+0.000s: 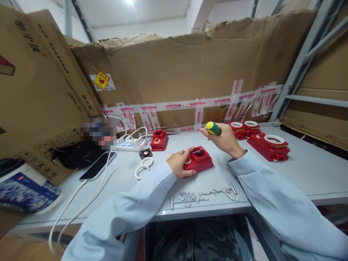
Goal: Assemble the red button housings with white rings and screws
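My left hand (179,164) grips the left end of a red housing (202,166) that lies on the table, thumb at its front side and fingers over its top. In its round opening sits a dark part, with a thin shaft slanting over it. A screwdriver (213,128) with a green and yellow handle is in my closed right hand (226,140), raised above and to the right of the housing. Nearer me lie small screws (188,196), thin pale cords and a metal T-shaped tool (172,203).
Two white rings (141,172) and a small black square part (146,154) lie to the left. Behind them stand another red housing (159,140) and a power strip (130,145). More red housings (268,149) are at right. A phone (98,166) and a white-blue tub (27,188) are far left.
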A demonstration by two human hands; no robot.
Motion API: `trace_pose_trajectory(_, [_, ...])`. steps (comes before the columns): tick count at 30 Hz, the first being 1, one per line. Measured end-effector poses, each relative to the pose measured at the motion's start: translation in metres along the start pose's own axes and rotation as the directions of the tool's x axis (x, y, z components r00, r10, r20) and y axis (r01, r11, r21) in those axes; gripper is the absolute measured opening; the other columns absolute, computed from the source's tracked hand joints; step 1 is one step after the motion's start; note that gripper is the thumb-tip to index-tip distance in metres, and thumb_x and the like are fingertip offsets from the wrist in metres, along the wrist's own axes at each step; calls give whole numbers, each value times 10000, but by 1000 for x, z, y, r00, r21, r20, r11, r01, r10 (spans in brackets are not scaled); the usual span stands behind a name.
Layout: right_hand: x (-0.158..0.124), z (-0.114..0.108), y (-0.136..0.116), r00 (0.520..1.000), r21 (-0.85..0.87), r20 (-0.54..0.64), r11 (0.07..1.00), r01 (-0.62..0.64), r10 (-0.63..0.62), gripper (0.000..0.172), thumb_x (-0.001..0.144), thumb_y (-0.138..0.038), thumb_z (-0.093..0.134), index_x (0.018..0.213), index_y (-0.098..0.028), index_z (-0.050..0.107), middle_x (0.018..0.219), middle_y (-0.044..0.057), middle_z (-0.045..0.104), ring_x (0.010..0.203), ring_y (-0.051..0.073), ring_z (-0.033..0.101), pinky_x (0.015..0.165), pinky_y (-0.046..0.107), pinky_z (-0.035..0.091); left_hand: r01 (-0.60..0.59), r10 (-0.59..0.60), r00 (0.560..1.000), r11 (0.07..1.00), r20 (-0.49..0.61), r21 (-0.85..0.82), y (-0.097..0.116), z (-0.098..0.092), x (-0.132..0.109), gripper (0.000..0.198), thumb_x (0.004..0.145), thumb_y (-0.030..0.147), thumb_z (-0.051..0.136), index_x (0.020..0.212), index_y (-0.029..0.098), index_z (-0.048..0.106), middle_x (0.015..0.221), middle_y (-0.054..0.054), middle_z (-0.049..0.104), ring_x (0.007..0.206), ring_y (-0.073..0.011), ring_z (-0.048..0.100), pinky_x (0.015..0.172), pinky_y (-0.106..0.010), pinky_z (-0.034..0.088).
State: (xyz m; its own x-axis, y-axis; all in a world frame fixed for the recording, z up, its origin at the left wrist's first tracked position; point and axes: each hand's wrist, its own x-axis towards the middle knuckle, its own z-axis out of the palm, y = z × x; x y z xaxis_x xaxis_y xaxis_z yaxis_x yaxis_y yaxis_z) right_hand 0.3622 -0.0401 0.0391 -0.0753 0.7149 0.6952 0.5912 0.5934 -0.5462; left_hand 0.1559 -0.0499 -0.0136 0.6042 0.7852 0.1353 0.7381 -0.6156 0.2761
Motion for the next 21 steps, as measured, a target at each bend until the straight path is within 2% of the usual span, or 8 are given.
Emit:
trace_pose_trajectory(4, [2, -2, 1, 999, -65, 41, 998, 4, -1, 400, 754, -529, 611, 596, -169, 537, 566, -6, 546, 555, 125, 476, 534, 254, 330, 30, -27, 998, 998, -58, 63, -10, 0, 4, 860, 700, 492, 632, 1416, 190, 264, 983, -129, 614, 907, -318, 607, 817, -435, 452])
trace_pose_trajectory(8, [2, -2, 1, 998, -108, 68, 994, 14, -7, 384, 759, -518, 609, 603, -174, 538, 549, -18, 521, 545, 114, 433, 528, 252, 297, 201, -183, 977, 963, -109, 182, -24, -15, 15, 826, 734, 502, 587, 1409, 146, 271, 981, -163, 616, 922, -336, 615, 806, -426, 459])
trace_pose_trajectory(11, [2, -2, 0, 998, -135, 64, 991, 24, -16, 391, 756, -514, 614, 583, -179, 507, 521, -36, 457, 520, 99, 370, 508, 247, 265, 360, -325, 931, 896, -167, 261, -33, -28, 30, 795, 746, 561, 542, 1378, 146, 298, 1111, -206, 587, 1006, -359, 600, 847, -437, 447])
trace_pose_trajectory(14, [2, -2, 0, 997, -131, 74, 991, 23, -14, 378, 752, -509, 620, 600, -176, 525, 547, -31, 485, 526, 95, 377, 516, 239, 276, 548, -512, 836, 781, -196, 298, -39, -33, 47, 800, 740, 602, 520, 1356, 136, 311, 1201, -221, 551, 1057, -364, 587, 872, -434, 446])
trace_pose_trajectory(16, [2, -2, -1, 996, -129, 86, 991, 18, -7, 368, 754, -507, 618, 618, -172, 549, 575, -20, 522, 536, 98, 402, 528, 237, 289, 614, -576, 789, 721, -214, 322, -42, -31, 58, 789, 745, 590, 519, 1348, 118, 326, 1239, -234, 521, 1063, -363, 587, 872, -426, 453])
trace_pose_trajectory(21, [1, -1, -1, 996, -146, 85, 989, 7, 5, 363, 756, -511, 612, 645, -166, 588, 611, 0, 566, 558, 109, 441, 549, 239, 299, 647, -589, 762, 676, -268, 353, -54, -17, 77, 774, 762, 540, 534, 1302, 9, 378, 1239, -282, 480, 1065, -343, 577, 864, -398, 458])
